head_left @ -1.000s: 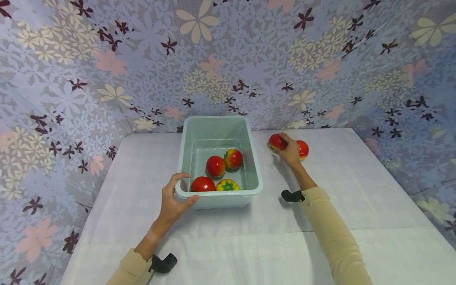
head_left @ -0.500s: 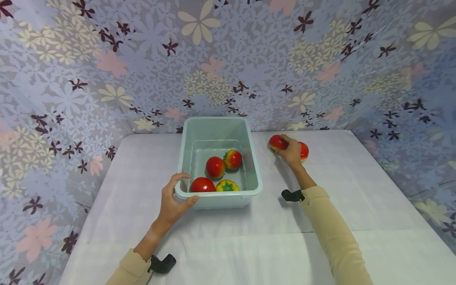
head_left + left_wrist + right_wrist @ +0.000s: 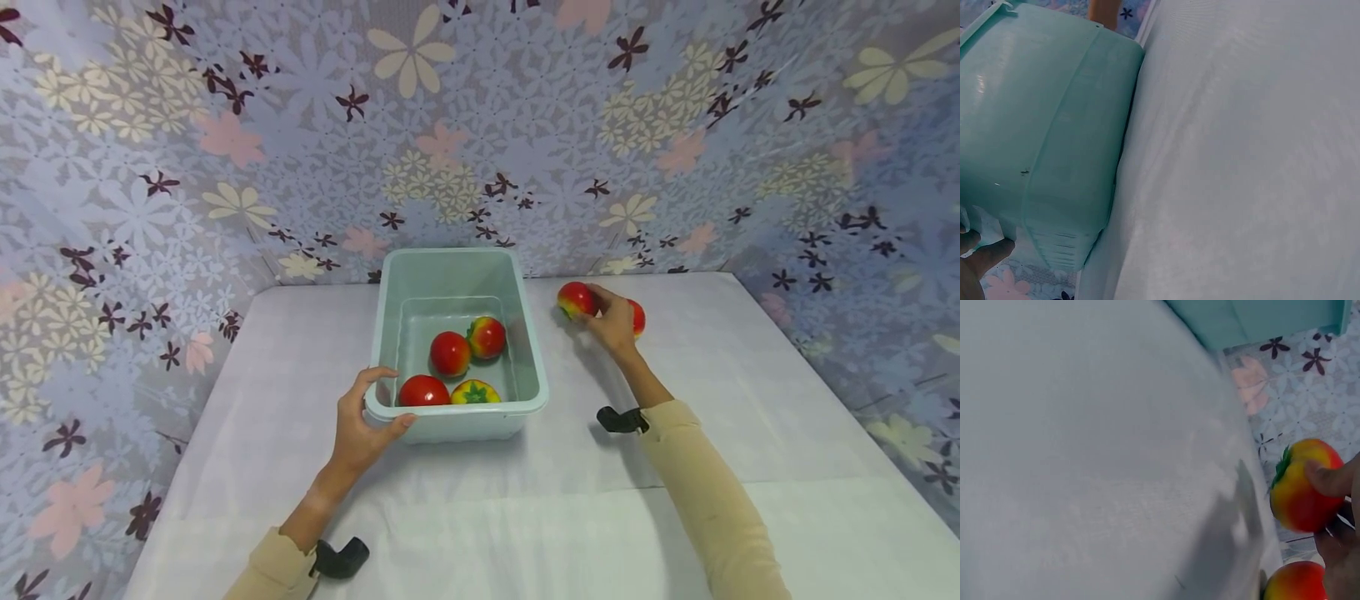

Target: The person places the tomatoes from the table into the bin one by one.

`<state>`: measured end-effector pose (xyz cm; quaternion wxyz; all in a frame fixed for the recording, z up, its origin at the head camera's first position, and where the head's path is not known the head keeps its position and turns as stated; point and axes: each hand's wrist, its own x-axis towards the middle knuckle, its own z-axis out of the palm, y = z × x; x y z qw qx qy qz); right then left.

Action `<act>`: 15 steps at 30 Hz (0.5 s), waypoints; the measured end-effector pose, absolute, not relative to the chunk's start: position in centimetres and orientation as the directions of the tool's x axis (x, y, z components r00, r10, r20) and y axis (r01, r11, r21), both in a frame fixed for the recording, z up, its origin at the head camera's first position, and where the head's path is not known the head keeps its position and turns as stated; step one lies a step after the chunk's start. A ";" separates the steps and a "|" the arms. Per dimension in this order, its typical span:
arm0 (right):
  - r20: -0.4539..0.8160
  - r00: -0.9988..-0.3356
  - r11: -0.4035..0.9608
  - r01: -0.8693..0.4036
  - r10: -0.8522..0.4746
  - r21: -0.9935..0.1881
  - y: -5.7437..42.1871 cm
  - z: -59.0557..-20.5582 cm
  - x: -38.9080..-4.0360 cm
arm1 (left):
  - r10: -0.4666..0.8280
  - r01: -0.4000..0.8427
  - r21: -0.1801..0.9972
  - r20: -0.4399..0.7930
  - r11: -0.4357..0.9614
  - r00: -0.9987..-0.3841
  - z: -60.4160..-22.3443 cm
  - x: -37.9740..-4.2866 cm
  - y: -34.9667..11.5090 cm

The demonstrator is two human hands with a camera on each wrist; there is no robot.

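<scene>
A pale green plastic bin stands on the table. My left hand grips its near left corner, fingers over the rim and thumb along the front wall. Inside lie several red-and-yellow tomatoes, among them one at the middle and one with its green calyx facing up. To the right of the bin, my right hand holds a tomato between thumb and fingers; its green calyx points toward the bin. Another tomato sits behind that hand, partly hidden by it.
White cloth covers the table. A flowered fabric wall rises right behind the bin and along both sides. Black wrist cameras are worn at both wrists, below beige sleeves.
My right hand has shifted the held tomato slightly left and turned it, so more of its yellow-green side shows. The left hand keeps its hold on the bin.
</scene>
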<state>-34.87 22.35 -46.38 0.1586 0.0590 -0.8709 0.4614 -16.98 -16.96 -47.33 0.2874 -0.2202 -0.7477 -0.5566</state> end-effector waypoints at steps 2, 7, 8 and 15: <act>0.327 -0.945 0.540 -0.266 0.018 -0.799 22.2 -46.1 -34.6 | 0.008 0.650 0.704 0.676 0.286 -0.736 -47.4 -17.0 -17.0; 0.317 -0.948 0.481 -0.292 -0.031 -0.826 21.9 -45.2 -34.1 | 0.010 0.649 0.707 0.674 0.281 -0.739 -47.5 -17.0 -17.0; 0.318 -0.947 0.467 -0.299 -0.039 -0.832 21.8 -45.0 -34.1 | 0.011 0.649 0.707 0.674 0.282 -0.739 -47.5 -17.0 -17.0; 0.335 -0.937 0.394 -0.344 -0.096 -0.852 20.7 -41.9 -32.3 | 0.009 0.657 0.696 0.684 0.290 -0.729 -47.5 -17.1 -17.0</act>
